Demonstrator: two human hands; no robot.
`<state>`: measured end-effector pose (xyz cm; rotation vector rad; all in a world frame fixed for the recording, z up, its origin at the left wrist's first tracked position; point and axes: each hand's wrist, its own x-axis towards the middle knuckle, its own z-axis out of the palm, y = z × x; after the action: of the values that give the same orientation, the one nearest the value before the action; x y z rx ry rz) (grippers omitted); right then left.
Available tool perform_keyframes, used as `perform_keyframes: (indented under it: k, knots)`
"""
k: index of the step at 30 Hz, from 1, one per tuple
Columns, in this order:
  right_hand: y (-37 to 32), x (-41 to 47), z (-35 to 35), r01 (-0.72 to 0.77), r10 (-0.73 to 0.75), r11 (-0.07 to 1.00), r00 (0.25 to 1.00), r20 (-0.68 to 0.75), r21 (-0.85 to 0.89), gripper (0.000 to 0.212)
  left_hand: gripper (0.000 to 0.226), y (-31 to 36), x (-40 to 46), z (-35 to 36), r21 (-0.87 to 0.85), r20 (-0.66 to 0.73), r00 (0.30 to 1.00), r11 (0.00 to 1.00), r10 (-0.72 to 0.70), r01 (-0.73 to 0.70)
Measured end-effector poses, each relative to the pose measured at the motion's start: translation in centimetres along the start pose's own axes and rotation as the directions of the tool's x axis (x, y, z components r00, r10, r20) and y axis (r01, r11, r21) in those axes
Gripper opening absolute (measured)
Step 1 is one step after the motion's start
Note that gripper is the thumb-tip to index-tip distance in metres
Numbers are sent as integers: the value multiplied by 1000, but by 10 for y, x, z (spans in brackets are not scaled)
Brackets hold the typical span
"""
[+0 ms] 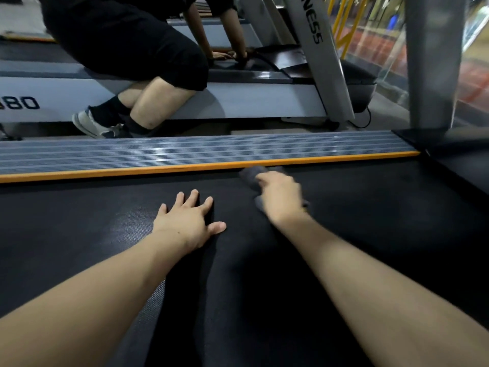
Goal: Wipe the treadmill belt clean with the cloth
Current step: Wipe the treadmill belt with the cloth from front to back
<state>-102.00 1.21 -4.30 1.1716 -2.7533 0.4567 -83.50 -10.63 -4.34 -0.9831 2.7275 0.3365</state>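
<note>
The right hand (280,193) presses a crumpled grey cloth (254,172), gripped beneath its fingers, onto the black belt (344,234) just beside the orange-edged side rail (185,154), while the left hand (186,219) lies flat on the belt with fingers spread, holding nothing.

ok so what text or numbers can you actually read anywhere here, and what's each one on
"NESS", the visible end of a longer word cut off at the frame's top: on the slanted grey upright of the neighbouring treadmill.
"80", perhaps "380" with the first digit cut off at the left edge: on that treadmill's grey side panel.
No readable text on the black belt, the grey cloth or the ribbed side rail.
</note>
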Motion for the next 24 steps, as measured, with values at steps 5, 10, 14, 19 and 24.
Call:
perform_keyframes:
  k: [5,10,14,19,24]
  knots:
    - [-10,5,16,306,-313,945,949,46,117,18,61,5,-20,2,90,-241,968,995,66,-45]
    - [131,13,-26,-228,229,973,972,-51,32,23,98,22,-31,-9,-16,54,998,999,37,-36]
    - [102,2,-28,-248,243,966,967,-70,-78,24,104,30,-31,-3,-51,54,999,999,4,-1]
    - [-20,-13,12,157,-159,987,985,60,31,34,104,32,-30,-7,-42,78,997,999,-15,19]
    - [14,-10,8,273,-291,947,953,89,171,32,104,36,-31,-9,-26,113,992,998,-53,56]
